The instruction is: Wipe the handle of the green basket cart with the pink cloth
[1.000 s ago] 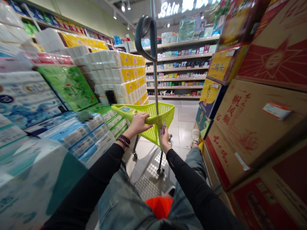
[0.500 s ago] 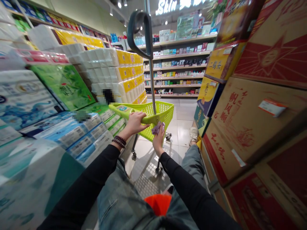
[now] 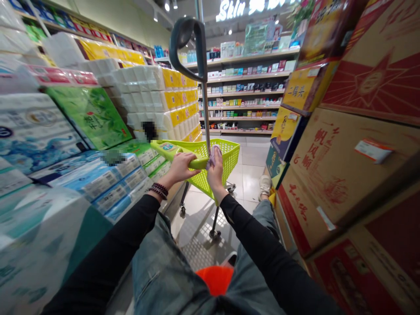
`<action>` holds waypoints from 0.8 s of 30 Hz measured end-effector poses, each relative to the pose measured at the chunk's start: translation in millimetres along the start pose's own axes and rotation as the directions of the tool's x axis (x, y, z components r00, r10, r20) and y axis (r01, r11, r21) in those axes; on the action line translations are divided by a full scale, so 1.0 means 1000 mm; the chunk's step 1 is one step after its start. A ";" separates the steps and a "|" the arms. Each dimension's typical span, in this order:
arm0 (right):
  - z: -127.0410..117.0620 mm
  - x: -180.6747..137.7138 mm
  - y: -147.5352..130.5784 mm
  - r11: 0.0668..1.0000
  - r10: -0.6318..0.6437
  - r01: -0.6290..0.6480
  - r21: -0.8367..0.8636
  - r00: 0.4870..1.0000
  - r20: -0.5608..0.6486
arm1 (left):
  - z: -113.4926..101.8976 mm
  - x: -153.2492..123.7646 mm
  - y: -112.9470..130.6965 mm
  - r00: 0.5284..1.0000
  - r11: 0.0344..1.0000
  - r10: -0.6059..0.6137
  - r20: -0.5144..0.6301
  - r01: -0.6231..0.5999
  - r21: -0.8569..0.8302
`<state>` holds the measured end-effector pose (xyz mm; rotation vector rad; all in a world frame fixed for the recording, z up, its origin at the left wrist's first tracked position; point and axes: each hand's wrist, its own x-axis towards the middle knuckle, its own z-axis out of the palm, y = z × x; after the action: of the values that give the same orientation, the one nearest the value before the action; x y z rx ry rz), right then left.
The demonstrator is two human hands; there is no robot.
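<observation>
In front of me stands a lime-green plastic shopping basket (image 3: 229, 159) on thin wheeled legs, with a tall grey pull handle (image 3: 204, 52) rising from it. My left hand (image 3: 181, 168), with a dark bead bracelet at the wrist, is closed around the green carrying bar (image 3: 169, 151) along the basket's near rim. A crumpled purple cloth (image 3: 215, 154) is held in my right hand (image 3: 215, 173), pressed at the right end of that bar near the foot of the pull handle. Part of the cloth is hidden by the fingers.
Tissue packs (image 3: 111, 183) and white-and-yellow paper rolls (image 3: 147, 94) are stacked on the left. Cardboard boxes (image 3: 324, 162) rise close on the right. Shelves of small goods (image 3: 243, 89) stand behind the basket. An orange-red object (image 3: 215, 279) lies between my legs.
My right hand has moved up with the cloth, from below the bar's end to the foot of the pull handle. My left hand has shifted slightly left, still on the bar.
</observation>
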<state>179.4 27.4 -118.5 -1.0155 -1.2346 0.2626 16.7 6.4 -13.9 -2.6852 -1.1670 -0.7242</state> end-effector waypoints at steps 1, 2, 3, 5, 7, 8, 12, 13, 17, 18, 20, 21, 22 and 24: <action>-0.005 0.000 -0.004 0.998 -0.058 0.059 -0.014 0.997 0.053 | -0.002 -0.002 -0.002 1.000 1.000 0.004 0.004 -0.004 -0.005; -0.012 0.000 -0.005 0.994 -0.109 0.111 -0.020 0.988 0.107 | -0.004 -0.004 -0.004 1.000 1.000 0.009 0.009 -0.009 -0.011; -0.020 0.000 -0.004 0.988 -0.146 0.152 -0.025 0.977 0.158 | -0.007 -0.007 -0.006 1.000 1.000 0.014 0.015 -0.014 -0.019; -0.037 0.007 0.006 0.983 -0.160 0.178 -0.054 0.956 0.247 | -0.014 -0.013 -0.010 0.999 0.999 0.028 0.025 -0.027 -0.040; -0.052 0.021 0.016 0.982 -0.090 0.137 -0.133 0.946 0.313 | -0.021 -0.019 -0.014 0.998 0.997 0.049 0.034 -0.046 -0.061; -0.057 0.030 0.020 0.977 -0.034 0.103 -0.189 0.941 0.338 | -0.025 -0.021 -0.016 0.997 0.996 0.060 0.039 -0.058 -0.070; -0.058 0.053 0.017 0.918 0.123 0.062 -0.392 0.895 0.429 | -0.032 -0.025 -0.027 0.993 0.992 0.088 0.073 -0.080 -0.099; -0.053 0.053 0.012 0.911 0.113 0.087 -0.403 0.888 0.446 | -0.032 -0.024 -0.030 0.994 0.992 0.082 0.075 -0.074 -0.104; -0.028 0.040 -0.016 0.934 -0.009 0.183 -0.306 0.871 0.492 | -0.028 -0.022 -0.046 1.000 0.996 0.011 0.022 -0.009 -0.092; -0.022 0.036 -0.022 0.940 -0.035 0.204 -0.275 0.856 0.515 | -0.027 -0.022 -0.050 1.000 0.996 -0.007 0.004 0.007 -0.086; -0.014 0.031 -0.032 0.937 -0.082 0.258 -0.235 0.817 0.570 | -0.025 -0.022 -0.058 0.999 0.997 -0.034 -0.020 0.033 -0.067; -0.011 0.030 -0.034 0.929 -0.103 0.291 -0.229 0.797 0.596 | -0.026 -0.023 -0.060 0.999 0.998 -0.045 -0.019 0.044 -0.050; -0.010 0.030 -0.035 0.917 -0.117 0.323 -0.233 0.778 0.617 | -0.026 -0.024 -0.062 0.998 0.998 -0.057 -0.008 0.057 -0.025; -0.013 0.031 -0.031 0.889 -0.119 0.371 -0.267 0.752 0.649 | -0.027 -0.026 -0.061 0.995 0.994 -0.095 0.025 0.094 0.048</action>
<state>190.9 24.1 -74.2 -1.1167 -2.0786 0.1442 -52.5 23.1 -6.8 -2.6246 -1.3091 -0.6667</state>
